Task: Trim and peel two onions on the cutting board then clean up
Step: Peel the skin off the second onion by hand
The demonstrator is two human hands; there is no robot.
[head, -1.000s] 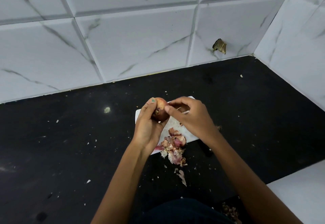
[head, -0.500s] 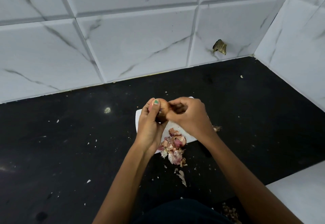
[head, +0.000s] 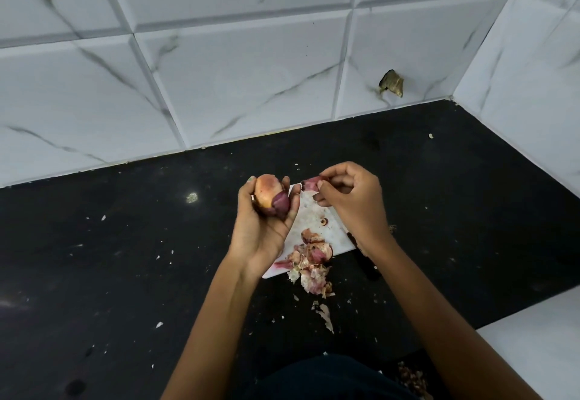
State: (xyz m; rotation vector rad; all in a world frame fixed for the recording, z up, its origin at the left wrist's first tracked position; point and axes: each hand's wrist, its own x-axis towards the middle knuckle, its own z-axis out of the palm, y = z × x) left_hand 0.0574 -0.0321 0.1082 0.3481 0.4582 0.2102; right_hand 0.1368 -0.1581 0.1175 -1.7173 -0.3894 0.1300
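The left hand [head: 263,227] holds a small round onion with pale orange flesh and a remaining dark purple skin [head: 270,196]; the fingers are curled around it, above the left edge of the board. The right hand [head: 348,202] pinches a torn strip of purple onion skin [head: 310,184] between thumb and fingertips, a little apart from the onion.

By my judgement the peeling of this onion is about half done: one side is bare, the other side keeps its purple layer. A second onion I cannot find with certainty in this view, so I cannot tell if it is finished. The cleaning is not yet begun, because a heap of pink and white onion peels [head: 310,261] lies on the near edge of the small white rectangular cutting board [head: 317,214] and spills onto the black stone bench [head: 125,274]. Many small white flakes are scattered on the bench. A dark handle, perhaps of a knife [head: 365,263], lies just beside the board under the right wrist.

Behind the bench stands a wall of white marble-pattern tiles [head: 219,85], meeting a second tiled wall in the right corner. One tile has a broken hole [head: 391,82].
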